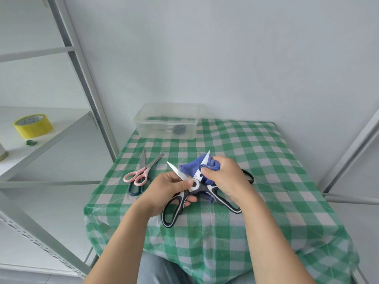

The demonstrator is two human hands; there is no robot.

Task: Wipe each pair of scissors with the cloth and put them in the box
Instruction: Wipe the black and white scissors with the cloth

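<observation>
Held over the near middle of the green-checked table [256, 152]: black-and-white kitchen scissors [195, 185], spread in a wide V, both blade tips aimed away toward the wall, handle loops back toward the person, long axis running near to far.

Left hand [166, 190] curled round the left handle just below the pivot, thumb pressed by the white pivot ring. Right hand [225, 177] pinching a bunched blue cloth [189, 169] round the right blade, bare tip poking out above the fingers.

To the left, flat on the table, pink-handled scissors [143, 172], slightly open, points away too, lying across a dark blue-handled pair [133, 190]. Just behind the right wrist, a black handle loop [249, 177], the rest hidden by the hand.

At the far left corner, a clear plastic box [143, 119], lid off, something dark [179, 129] inside, blurred through the wall. On the shelf [61, 130] well off to the left, a yellow tape roll [32, 126].
</observation>
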